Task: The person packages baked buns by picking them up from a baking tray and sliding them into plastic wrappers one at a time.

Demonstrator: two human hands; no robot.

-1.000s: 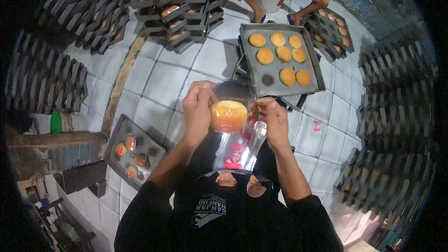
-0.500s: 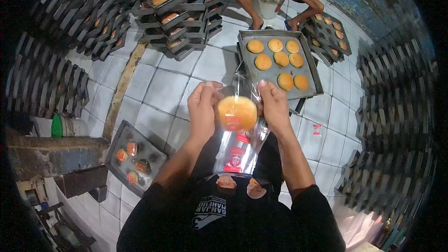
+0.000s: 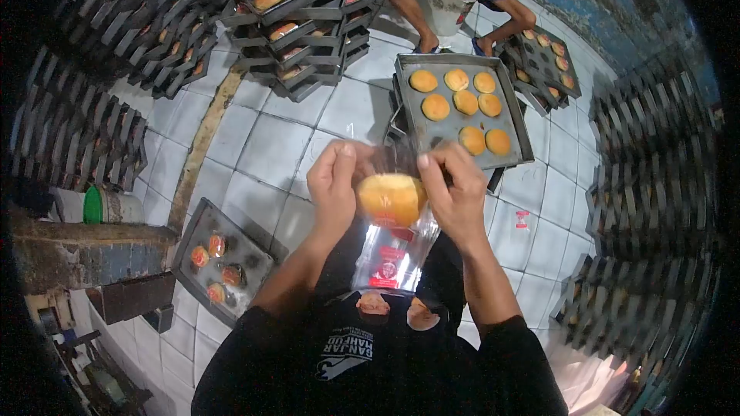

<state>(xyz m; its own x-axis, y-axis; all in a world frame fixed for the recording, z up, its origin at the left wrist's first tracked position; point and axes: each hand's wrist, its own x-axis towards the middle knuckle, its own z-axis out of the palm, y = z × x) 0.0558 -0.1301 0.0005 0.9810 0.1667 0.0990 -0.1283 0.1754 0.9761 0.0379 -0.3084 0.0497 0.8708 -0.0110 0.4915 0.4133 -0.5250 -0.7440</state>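
A round golden bun (image 3: 391, 200) sits inside a clear plastic bag (image 3: 395, 160) with red print, in front of my torso. My left hand (image 3: 334, 185) pinches the bag's left edge between thumb and fingers. On the opposite edge, my right hand (image 3: 456, 192) grips the plastic in the same way. The bun is blurred by motion. More clear printed bags (image 3: 385, 266) lie on my lap just below it. Past my right hand, a metal tray (image 3: 451, 135) bears several unwrapped buns.
At the lower left, a tray (image 3: 258, 258) holds several wrapped buns. Stacked trays (image 3: 308, 15) with wrapped bread stand at the upper left, and more stacks (image 3: 640, 208) line both sides. A seated person (image 3: 408, 0) is at the top. One loose wrapper (image 3: 522, 219) lies on the tiles.
The bun and bag have shifted slightly down towards me, and the bag's top is drawn closer together. The other person's hands have moved, and more of their yellow shirt shows.
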